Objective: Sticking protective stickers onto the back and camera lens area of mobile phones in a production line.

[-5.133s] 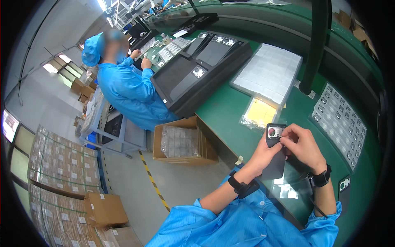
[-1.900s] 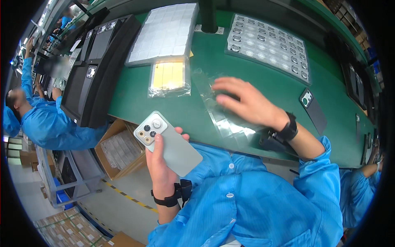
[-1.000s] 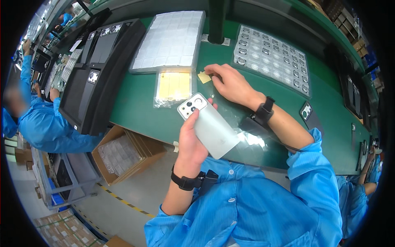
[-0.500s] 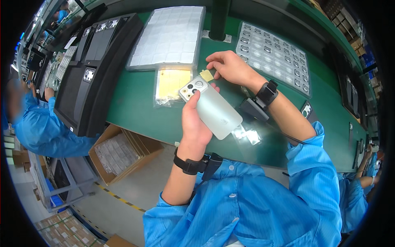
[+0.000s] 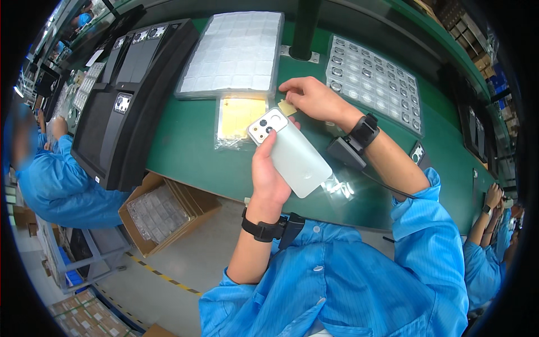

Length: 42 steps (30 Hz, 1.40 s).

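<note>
My left hand [image 5: 269, 174] is wrapped round a pale green-white smartphone [image 5: 300, 157], its back facing up, with the thumb beside the camera block. Some left fingertips show past the phone's far edge. At the phone's camera end, my right hand [image 5: 317, 101] has its fingers bent in at a small yellow film piece [image 5: 287, 108] and seems to pinch its edge. The exact grip is partly hidden. Just beyond the phone lies a clear bag of yellow sheets [image 5: 242, 119]. Shiny clear film [image 5: 340, 187] rests on the green table [image 5: 188, 140] near the phone's lower end.
A white-celled tray [image 5: 233, 53] stands at the back, with a clear tray of ring-shaped parts [image 5: 376, 81] to its right. A black foam tray [image 5: 92, 146] holds phone parts at left. Below is a cardboard box [image 5: 196, 210]. A co-worker [image 5: 62, 185] sits at left.
The phone has shifted slightly down in the view with my left hand. My right hand and the yellow film piece stay close to its camera end. The left co-worker's hand has moved a little.
</note>
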Tool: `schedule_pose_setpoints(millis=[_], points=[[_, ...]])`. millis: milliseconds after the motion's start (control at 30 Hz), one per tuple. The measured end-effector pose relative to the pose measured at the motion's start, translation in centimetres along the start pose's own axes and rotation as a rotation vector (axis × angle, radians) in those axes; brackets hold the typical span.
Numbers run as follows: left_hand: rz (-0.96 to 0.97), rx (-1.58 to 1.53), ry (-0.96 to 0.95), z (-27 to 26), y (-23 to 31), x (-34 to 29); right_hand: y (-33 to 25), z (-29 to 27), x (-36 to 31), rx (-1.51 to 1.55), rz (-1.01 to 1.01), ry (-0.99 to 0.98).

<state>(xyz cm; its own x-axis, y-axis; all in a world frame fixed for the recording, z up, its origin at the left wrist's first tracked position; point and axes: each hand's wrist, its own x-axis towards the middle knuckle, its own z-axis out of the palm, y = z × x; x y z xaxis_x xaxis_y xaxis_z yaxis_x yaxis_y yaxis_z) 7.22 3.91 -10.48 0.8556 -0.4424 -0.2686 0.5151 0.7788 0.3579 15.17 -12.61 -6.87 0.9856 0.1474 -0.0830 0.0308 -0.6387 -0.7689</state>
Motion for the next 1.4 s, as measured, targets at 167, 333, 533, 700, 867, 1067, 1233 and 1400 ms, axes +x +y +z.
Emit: schedule_pose_setpoints(millis=[167, 333, 533, 700, 867, 1067, 1233, 1400], points=[[0.017, 0.021, 0.018, 0.4, 0.0, 0.0, 1.4, -0.3, -0.2, -0.037, 0.0, 0.06], [0.051, 0.056, 0.03, 0.6, -0.3, 0.0, 0.5, -0.4, -1.0, -0.208, -0.088, 0.036], [0.01, 0.045, -0.006, 0.1, -0.3, 0.2, 0.9, -0.6, -0.4, -0.185, -0.098, -0.031], [0.031, 0.038, -0.001, 0.2, -0.1, 0.0, -0.2, -0.4, -0.4, -0.211, -0.081, -0.025], [0.016, 0.048, 0.011, 0.3, -0.2, 0.0, 0.8, 0.0, -0.3, -0.183, -0.1, 0.025], [0.041, 0.058, 0.038, 0.4, -0.5, -0.1, 0.4, -0.2, -0.9, -0.181, -0.067, 0.033], [0.007, 0.04, 0.018, 0.4, -0.4, 0.6, 0.3, -1.1, -1.4, -0.074, -0.012, 0.018], [-0.021, -0.022, 0.021, -0.1, 0.1, 0.4, -0.7, -0.8, -1.2, -0.082, -0.041, -0.004]])
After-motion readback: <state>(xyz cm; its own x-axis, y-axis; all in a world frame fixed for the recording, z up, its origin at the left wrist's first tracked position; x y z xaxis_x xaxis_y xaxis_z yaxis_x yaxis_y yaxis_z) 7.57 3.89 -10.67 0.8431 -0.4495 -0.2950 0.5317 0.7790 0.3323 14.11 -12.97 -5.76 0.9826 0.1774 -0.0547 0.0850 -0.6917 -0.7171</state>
